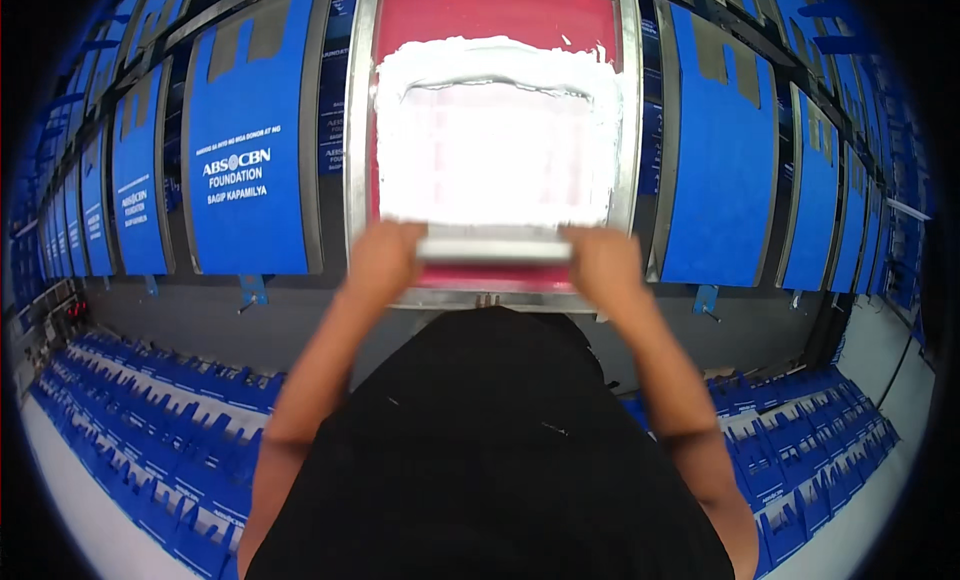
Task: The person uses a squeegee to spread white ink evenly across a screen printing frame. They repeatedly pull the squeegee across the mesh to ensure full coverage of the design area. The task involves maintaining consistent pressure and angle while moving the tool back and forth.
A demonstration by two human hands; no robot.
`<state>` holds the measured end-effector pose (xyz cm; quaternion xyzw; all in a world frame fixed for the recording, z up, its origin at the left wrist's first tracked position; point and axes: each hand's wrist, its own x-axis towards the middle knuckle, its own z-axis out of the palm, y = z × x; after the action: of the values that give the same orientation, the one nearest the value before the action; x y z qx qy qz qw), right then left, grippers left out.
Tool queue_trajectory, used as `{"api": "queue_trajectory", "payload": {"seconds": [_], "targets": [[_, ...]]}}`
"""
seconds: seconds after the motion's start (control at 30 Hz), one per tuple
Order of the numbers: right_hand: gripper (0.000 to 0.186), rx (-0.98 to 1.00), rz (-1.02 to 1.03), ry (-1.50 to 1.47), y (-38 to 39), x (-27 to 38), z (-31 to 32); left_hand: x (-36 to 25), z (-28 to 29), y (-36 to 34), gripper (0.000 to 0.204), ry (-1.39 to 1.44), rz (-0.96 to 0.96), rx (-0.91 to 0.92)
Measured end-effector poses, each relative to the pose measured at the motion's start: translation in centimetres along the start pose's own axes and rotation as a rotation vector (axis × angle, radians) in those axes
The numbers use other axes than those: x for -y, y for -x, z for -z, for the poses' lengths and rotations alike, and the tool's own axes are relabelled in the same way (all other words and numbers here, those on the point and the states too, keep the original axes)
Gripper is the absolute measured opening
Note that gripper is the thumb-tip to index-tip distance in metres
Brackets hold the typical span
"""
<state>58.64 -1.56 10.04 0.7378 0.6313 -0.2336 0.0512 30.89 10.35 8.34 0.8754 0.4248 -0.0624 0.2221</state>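
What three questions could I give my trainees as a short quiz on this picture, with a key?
1. True or false: the left hand and the right hand hold opposite ends of one bar.
2. Choose: what colour is the paste inside the metal frame? A) blue B) white C) black
3. Fill in: of the two large blue panels beside the frame, the one on the ____ shows printing.

Key: 1. True. 2. B. 3. Left.

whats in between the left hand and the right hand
A pale, motion-blurred bar spans the stretch between the left hand and the right hand, each gripping one end, as the head view shows.
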Motion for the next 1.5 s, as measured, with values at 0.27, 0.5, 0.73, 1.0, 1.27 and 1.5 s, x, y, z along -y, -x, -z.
{"api": "queue_trajectory", "payload": {"seconds": [0.27,0.5,0.73,1.0,1.27,1.5], "targets": [[0.032,-0.265,-0.027,0.120,-13.1,-3.8,1.3,3.1,1.2,-14.5,0.035,-0.133,-0.030,-0.183],[0.049,0.017,-0.034,0.092,-4.2,-0.4,2.7,0.4,3.3,-4.9,0.037,-0.050,0.031,0.059],[0.030,-0.211,0.016,0.082,-3.9,-1.3,-3.0,0.4,-1.5,-4.6,0.026,0.024,-0.036,-0.172],[0.045,-0.103,0.060,0.153,-18.6,-4.7,3.5,4.7,1.5,-16.5,0.044,-0.085,-0.122,-0.425],[0.052,-0.033,0.103,0.112,-24.3,-8.7,4.9,0.2,-11.7,5.4,0.041,0.551,0.124,0.442],[0.056,-0.043,0.216,0.000,-26.0,-7.1,5.1,-3.6,-24.7,8.7,0.041,1.393,0.286,0.477]]}}
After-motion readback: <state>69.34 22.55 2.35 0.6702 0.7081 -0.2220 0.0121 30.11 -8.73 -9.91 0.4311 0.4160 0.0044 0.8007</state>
